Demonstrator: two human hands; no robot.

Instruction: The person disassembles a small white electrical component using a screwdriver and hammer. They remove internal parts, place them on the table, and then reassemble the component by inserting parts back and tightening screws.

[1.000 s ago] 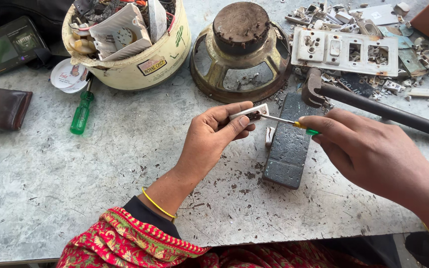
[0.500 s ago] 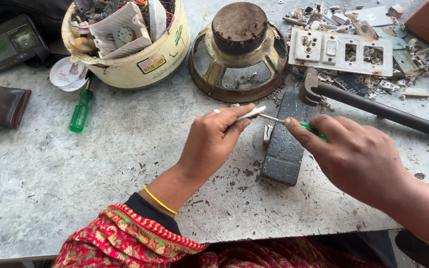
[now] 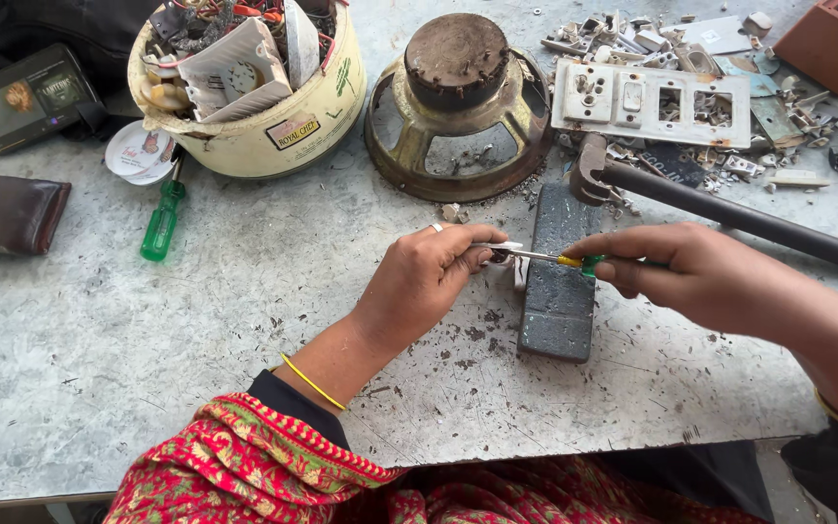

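Observation:
My left hand [image 3: 419, 281] pinches a small white part [image 3: 497, 250] between thumb and fingers, just left of a grey metal block [image 3: 560, 277] lying on the worn table [image 3: 244, 311]. My right hand [image 3: 691, 272] grips a small screwdriver [image 3: 560, 259] with a yellow-green handle. Its thin shaft runs leftward over the block, and the tip meets the white part. Much of the part is hidden behind my fingers.
A hammer [image 3: 729, 213] lies behind the block. Beyond stand a rusty speaker frame [image 3: 458, 107], a white switch plate [image 3: 652, 102] amid plastic scraps, and a cream tub [image 3: 254, 87] of junk. A green screwdriver [image 3: 162, 221], brown wallet [image 3: 7, 213] and phone [image 3: 26, 97] lie left.
Both hands have shifted slightly to the left and toward me along the block, still holding the part and the screwdriver together. The screwdriver now lies more level.

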